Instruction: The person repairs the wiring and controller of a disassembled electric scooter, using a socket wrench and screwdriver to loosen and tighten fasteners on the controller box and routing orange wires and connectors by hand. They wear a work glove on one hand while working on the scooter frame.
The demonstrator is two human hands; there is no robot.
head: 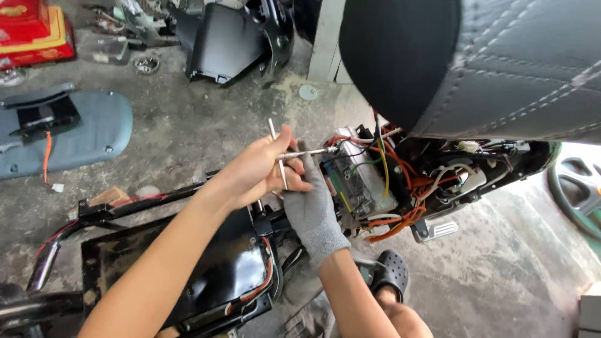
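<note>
My bare left hand (253, 174) is closed around the cross handle of a metal T-handle wrench (278, 156). The wrench's shaft runs level to the right, and its tip meets a silver box (363, 184) inside an opened scooter body. Orange, yellow and green wires (400, 216) tangle around that box. My right hand (313, 209), in a grey knit glove, sits just below my left hand, its fingers raised and pinched on the shaft near the box.
A black quilted seat (501, 62) is tilted up above the wiring. A black frame tray (206, 275) lies at lower left. On the concrete floor are a grey-blue panel (87, 134), black fairing (231, 40), a red object (31, 31) and a black sandal (391, 272). A wheel (579, 194) is at right.
</note>
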